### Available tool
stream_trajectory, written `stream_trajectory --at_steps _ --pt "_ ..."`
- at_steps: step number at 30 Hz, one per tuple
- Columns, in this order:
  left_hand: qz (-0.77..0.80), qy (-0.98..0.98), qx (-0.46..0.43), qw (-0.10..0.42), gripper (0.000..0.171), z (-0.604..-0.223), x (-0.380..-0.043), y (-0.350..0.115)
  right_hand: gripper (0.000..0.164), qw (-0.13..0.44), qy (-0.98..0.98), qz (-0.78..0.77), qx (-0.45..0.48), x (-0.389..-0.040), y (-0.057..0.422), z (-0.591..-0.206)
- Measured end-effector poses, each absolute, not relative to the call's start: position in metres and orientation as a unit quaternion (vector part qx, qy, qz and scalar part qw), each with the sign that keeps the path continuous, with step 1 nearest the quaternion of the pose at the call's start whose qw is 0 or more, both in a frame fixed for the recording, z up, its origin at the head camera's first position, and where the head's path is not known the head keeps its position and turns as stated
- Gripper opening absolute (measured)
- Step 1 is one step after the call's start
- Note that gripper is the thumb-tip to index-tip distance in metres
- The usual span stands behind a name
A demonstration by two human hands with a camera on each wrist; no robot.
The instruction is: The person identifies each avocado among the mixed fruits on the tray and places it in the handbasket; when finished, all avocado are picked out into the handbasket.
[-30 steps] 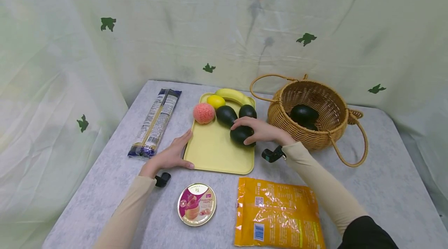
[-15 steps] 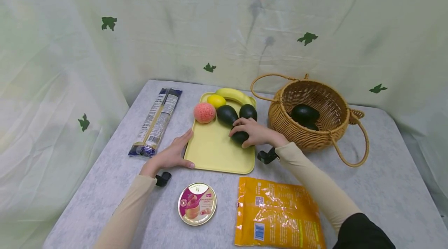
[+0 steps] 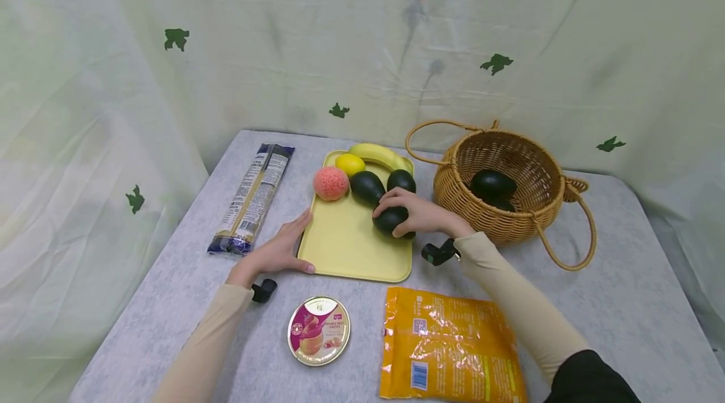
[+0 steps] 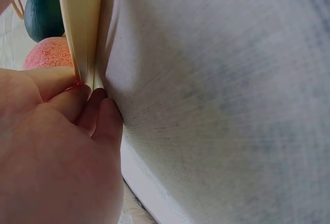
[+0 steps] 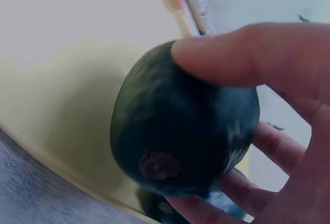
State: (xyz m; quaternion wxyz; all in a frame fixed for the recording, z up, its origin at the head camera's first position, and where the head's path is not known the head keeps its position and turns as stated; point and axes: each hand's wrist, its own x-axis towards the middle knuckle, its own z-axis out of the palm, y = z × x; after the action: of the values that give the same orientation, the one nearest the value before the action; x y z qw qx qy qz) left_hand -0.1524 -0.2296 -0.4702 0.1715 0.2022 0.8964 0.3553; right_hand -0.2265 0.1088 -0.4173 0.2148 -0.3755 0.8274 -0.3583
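Observation:
My right hand (image 3: 419, 213) grips a dark green avocado (image 3: 388, 221) by its sides, over the right part of a pale yellow tray (image 3: 345, 252). The right wrist view shows the thumb across one side of this avocado (image 5: 175, 121) and the other fingers around the far side. Two more avocados, one left (image 3: 367, 187) and one right (image 3: 401, 181), lie just behind it. At the tray's left edge, my left hand (image 3: 277, 252) is spread, its thumb by the front-left corner. Its fingertips (image 4: 108, 108) touch the outside of the rim in the left wrist view.
A banana (image 3: 376, 153), a lemon (image 3: 350, 164) and a bumpy pink ball (image 3: 331, 183) sit at the tray's back. To the right stands a wicker basket (image 3: 470, 208) holding dark avocados (image 3: 493, 184). A long packet (image 3: 252, 198), a round tin (image 3: 319, 331) and an orange bag (image 3: 453, 346) surround the tray.
My right hand shifted slightly left over the avocado, then back right, keeping its grip at about the same spot. The left hand and the other things have stayed put.

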Motion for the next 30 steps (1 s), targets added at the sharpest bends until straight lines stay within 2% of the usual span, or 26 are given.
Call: stream_trajectory --at_steps 15,21,30 --pt "0.357 0.896 0.204 0.169 0.118 -0.471 -0.152 -0.230 0.045 0.233 0.775 -0.478 -0.341 -0.225 0.142 -0.374" --pt "0.359 0.895 0.206 0.168 0.118 -0.470 -0.152 -0.229 0.046 0.231 0.757 -0.537 -0.291 -0.224 0.166 -0.354" --pt "0.356 0.896 0.205 0.167 0.117 -0.470 -0.151 -0.230 0.045 0.183 0.750 -0.591 -0.234 -0.227 0.213 -0.333"
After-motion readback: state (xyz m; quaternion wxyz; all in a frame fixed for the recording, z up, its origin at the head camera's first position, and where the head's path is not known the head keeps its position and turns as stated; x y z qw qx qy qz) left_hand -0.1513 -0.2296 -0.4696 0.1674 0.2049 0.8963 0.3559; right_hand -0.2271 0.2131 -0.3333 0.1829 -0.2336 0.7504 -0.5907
